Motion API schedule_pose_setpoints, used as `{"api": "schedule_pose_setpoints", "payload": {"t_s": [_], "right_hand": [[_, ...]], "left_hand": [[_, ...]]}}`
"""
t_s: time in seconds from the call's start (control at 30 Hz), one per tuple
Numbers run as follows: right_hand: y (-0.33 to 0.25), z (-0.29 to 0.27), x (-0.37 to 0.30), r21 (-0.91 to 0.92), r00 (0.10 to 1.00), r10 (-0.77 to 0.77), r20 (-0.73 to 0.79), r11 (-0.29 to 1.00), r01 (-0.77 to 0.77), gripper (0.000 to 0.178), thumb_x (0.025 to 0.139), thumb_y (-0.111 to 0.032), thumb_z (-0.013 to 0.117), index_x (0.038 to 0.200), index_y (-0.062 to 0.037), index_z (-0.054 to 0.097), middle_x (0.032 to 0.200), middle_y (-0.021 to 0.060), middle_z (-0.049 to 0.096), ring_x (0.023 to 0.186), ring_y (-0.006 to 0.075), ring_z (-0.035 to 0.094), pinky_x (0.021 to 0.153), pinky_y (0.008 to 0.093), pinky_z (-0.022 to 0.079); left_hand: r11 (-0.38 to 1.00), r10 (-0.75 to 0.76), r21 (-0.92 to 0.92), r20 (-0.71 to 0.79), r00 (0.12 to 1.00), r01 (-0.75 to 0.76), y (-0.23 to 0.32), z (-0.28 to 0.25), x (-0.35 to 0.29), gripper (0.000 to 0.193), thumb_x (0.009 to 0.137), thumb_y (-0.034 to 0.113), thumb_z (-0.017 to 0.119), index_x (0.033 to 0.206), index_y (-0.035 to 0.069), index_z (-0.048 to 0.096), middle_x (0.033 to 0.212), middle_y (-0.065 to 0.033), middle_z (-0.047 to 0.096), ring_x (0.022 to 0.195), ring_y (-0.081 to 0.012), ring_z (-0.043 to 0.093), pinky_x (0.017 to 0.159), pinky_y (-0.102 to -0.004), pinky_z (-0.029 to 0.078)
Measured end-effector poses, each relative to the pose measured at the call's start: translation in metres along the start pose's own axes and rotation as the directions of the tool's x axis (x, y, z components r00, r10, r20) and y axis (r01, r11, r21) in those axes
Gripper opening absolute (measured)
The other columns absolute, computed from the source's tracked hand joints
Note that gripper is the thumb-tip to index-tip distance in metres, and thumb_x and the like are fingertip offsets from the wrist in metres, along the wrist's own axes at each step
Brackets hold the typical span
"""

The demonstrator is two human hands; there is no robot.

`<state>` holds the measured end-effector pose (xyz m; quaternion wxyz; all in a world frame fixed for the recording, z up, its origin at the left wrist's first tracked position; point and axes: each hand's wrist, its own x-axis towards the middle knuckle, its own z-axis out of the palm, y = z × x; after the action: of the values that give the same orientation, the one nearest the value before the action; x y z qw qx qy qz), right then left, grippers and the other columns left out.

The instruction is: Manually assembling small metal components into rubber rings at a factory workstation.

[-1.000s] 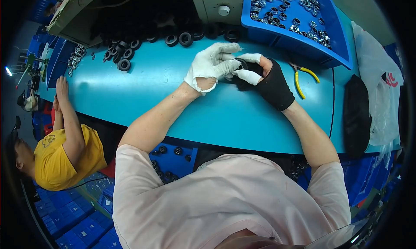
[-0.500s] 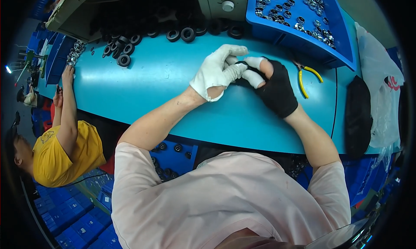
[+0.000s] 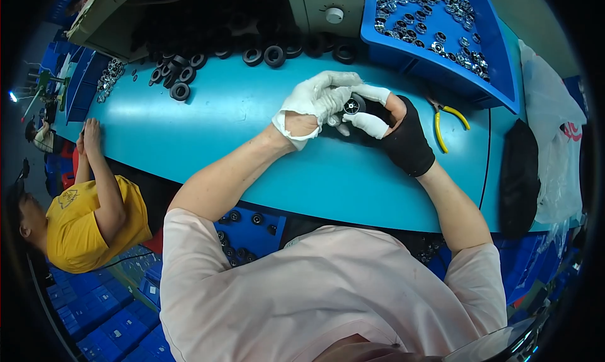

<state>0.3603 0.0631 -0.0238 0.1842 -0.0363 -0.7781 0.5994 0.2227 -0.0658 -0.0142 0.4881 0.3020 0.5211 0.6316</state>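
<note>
A small wheel [image 3: 353,105], with a black tyre and a spoked silver hub, is held between my two hands above the turquoise table [image 3: 252,119]. My left hand [image 3: 313,103], in a white glove with a hole near the wrist, curls around the wheel's left side. From the right, my right hand [image 3: 403,132] grips it between thumb and forefinger; it wears a black fingerless glove and white finger covers. Part of the wheel is hidden by the left fingers. Beside my right hand lie yellow-handled pliers [image 3: 439,129].
Loose black tyres [image 3: 179,91] lie along the table's far side. A blue bin [image 3: 435,69] of shiny hubs stands far right, near a plastic bag [image 3: 551,154] and black cloth item [image 3: 520,179]. A co-worker in yellow [image 3: 94,214] sits left. Below the edge, a blue box [image 3: 261,239] holds wheels.
My hands have turned, and the wheel's spoked face now shows between them. The co-worker's hand has drawn back from the pile of hubs at the left.
</note>
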Motion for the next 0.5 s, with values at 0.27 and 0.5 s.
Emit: {"api": "schedule_pose_setpoints", "payload": {"t_s": [0.27,0.5], "right_hand": [[-0.003,0.001,0.000,0.116,0.979,0.189,-0.074,0.977,-0.180,0.033,0.082,-0.006,0.063,0.114,-0.0009,0.056,0.092,0.0101,0.065,0.080,0.0152,0.062,0.071,0.0258,0.049],[-0.001,0.009,-0.004,-0.145,0.988,-0.084,-0.128,0.987,0.065,0.034,0.079,-0.003,0.065,0.112,-0.0024,0.057,0.077,0.0093,0.063,0.067,0.0171,0.060,0.064,0.0256,0.046]], "left_hand": [[0.980,0.122,0.163,-0.038,0.992,-0.114,-0.005,0.002,0.001,0.044,0.088,0.015,0.059,0.124,-0.004,0.043,0.100,-0.0113,0.058,0.078,-0.0128,0.058,0.070,-0.0247,0.050],[0.935,0.229,0.276,0.011,0.973,-0.223,-0.006,0.002,0.000,0.047,0.084,0.006,0.063,0.126,-0.002,0.043,0.100,-0.0105,0.058,0.083,-0.0122,0.056,0.077,-0.0256,0.047]]}}
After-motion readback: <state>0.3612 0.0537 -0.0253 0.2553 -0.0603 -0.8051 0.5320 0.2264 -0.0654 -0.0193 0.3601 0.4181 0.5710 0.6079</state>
